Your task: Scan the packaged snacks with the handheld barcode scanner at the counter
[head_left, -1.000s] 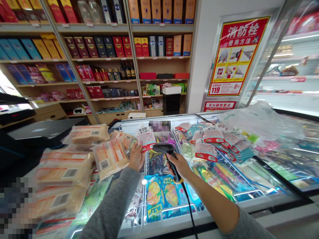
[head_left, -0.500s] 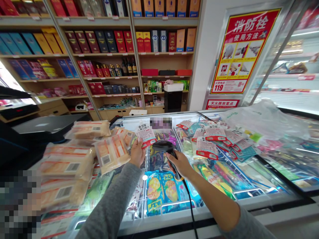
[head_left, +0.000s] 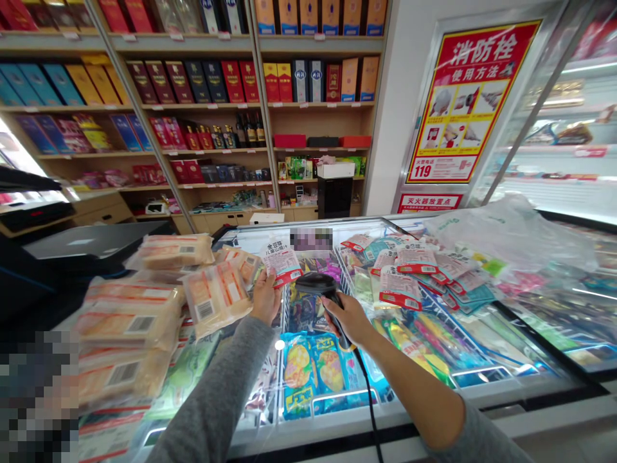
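Note:
My left hand (head_left: 267,298) is closed on the lower edge of a white and red drink pouch (head_left: 282,258), whose printed label faces me. A black handheld barcode scanner (head_left: 315,283) is gripped in my right hand (head_left: 349,316), its head close to the pouch's lower right corner and its cable hanging toward me. To the left lie several clear packs of pale food with barcodes (head_left: 216,298), one beside my left hand. On the right, similar white and red pouches (head_left: 401,284) lie in a loose pile on the glass.
Beneath is a glass-topped freezer with wire baskets of ice-cream packets (head_left: 299,373). A crumpled clear plastic bag (head_left: 515,228) rests at the right. Shelves of boxed bottles (head_left: 193,80) stand behind, beside a red fire-hydrant poster (head_left: 475,103).

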The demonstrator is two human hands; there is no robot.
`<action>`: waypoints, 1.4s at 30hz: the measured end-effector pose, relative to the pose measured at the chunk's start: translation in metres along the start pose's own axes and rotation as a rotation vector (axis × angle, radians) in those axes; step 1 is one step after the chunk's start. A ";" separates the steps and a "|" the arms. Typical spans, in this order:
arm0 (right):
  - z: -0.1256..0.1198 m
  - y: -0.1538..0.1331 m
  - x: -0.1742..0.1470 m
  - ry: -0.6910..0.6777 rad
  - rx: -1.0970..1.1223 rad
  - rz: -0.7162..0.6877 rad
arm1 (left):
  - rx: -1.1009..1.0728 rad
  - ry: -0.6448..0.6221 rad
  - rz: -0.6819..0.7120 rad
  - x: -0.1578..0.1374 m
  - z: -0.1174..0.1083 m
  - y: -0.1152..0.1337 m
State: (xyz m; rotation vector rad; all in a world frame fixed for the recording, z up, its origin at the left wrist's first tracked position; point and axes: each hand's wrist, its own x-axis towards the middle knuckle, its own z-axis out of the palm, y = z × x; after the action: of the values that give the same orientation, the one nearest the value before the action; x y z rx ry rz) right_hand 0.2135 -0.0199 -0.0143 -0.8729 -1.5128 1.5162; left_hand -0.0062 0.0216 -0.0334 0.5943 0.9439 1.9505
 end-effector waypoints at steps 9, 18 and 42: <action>0.002 -0.001 -0.001 0.010 0.027 0.012 | 0.016 0.021 -0.015 -0.001 0.002 0.001; 0.002 -0.001 -0.001 0.014 0.023 0.023 | -0.006 -0.010 0.014 -0.001 0.001 0.001; 0.059 -0.015 0.061 0.185 0.254 -0.091 | 0.424 -0.110 0.302 0.013 0.006 0.083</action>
State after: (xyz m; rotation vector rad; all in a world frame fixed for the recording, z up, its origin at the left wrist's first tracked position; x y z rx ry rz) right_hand 0.1350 0.0081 0.0074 -0.7618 -1.1812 1.4786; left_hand -0.0498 0.0064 0.0372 1.1305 1.2668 1.9591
